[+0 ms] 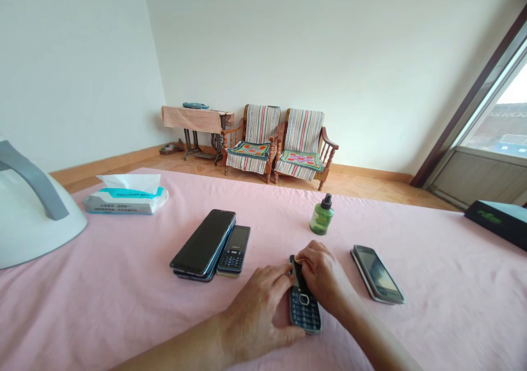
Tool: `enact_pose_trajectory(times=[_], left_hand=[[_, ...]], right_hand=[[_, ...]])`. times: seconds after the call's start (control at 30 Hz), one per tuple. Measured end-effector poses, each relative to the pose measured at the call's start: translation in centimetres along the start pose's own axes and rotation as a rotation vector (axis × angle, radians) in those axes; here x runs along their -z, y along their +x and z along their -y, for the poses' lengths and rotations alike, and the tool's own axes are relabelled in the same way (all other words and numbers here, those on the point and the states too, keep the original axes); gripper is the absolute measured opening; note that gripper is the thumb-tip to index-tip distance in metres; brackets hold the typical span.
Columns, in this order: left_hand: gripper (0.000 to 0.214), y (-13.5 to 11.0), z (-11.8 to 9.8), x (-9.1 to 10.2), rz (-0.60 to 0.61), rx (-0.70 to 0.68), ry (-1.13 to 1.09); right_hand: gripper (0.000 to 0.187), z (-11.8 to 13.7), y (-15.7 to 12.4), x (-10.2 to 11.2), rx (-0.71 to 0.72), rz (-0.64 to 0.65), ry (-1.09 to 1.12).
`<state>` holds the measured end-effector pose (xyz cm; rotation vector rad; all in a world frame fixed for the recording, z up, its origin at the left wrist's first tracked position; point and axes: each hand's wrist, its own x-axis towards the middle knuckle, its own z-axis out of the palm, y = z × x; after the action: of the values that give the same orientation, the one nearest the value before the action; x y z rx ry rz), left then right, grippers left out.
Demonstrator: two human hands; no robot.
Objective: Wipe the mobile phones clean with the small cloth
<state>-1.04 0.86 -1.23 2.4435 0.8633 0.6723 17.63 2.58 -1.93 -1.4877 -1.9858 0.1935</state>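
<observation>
A dark keypad phone lies face up on the pink cloth in front of me. My left hand grips it along its left side, fingertips at the screen's edge and thumb by the bottom corner. Over the upper part of the screen, my right hand is closed, fingers pinched at the phone's top end. A small pale yellowish bit shows at those fingertips, too small to name. To the left, a black smartphone rests on a stack, beside a smaller keypad phone. A grey-framed touch phone lies to the right.
Behind my hands stands a green bottle with a black cap. A tissue pack and a white, grey-handled object are on the left. At the right edge sits a black box. Two wooden chairs stand beyond the pink-covered surface.
</observation>
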Motion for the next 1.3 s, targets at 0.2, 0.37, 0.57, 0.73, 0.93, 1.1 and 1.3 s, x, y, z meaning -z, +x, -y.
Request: enact_pose_trajectory(times=[0.2, 0.37, 0.57, 0.73, 0.93, 1.1, 1.3], left_hand=[[0.065, 0.10, -0.03, -0.21, -0.001, -0.013, 0.026], [0.066, 0.18, -0.29, -0.11, -0.003, -0.008, 0.033], [0.064, 0.24, -0.49, 0.06, -0.001, 0.000, 0.043], [0.066, 0.27, -0.45, 0.11, 0.009, -0.003, 0.041], [0.067, 0.21, -0.30, -0.10, -0.007, -0.003, 0.040], [0.065, 0.15, -0.29, -0.18, -0.011, -0.007, 0.044], [0.065, 0.22, -0.14, -0.15, -0.008, -0.016, 0.044]], right_hand=[[0.026, -0.30, -0.24, -0.08, -0.031, -0.002, -0.002], [0.026, -0.39, -0.13, -0.09, -0.054, -0.004, -0.003], [0.026, -0.32, -0.07, 0.07, -0.047, 0.006, -0.004], [0.026, -0.01, -0.17, 0.18, -0.022, -0.006, -0.055], [0.025, 0.01, -0.20, 0.02, -0.025, 0.012, -0.047], [0.026, -0.01, -0.33, -0.07, -0.017, 0.025, -0.030], [0.025, -0.33, -0.36, -0.05, -0.056, 0.017, -0.038]])
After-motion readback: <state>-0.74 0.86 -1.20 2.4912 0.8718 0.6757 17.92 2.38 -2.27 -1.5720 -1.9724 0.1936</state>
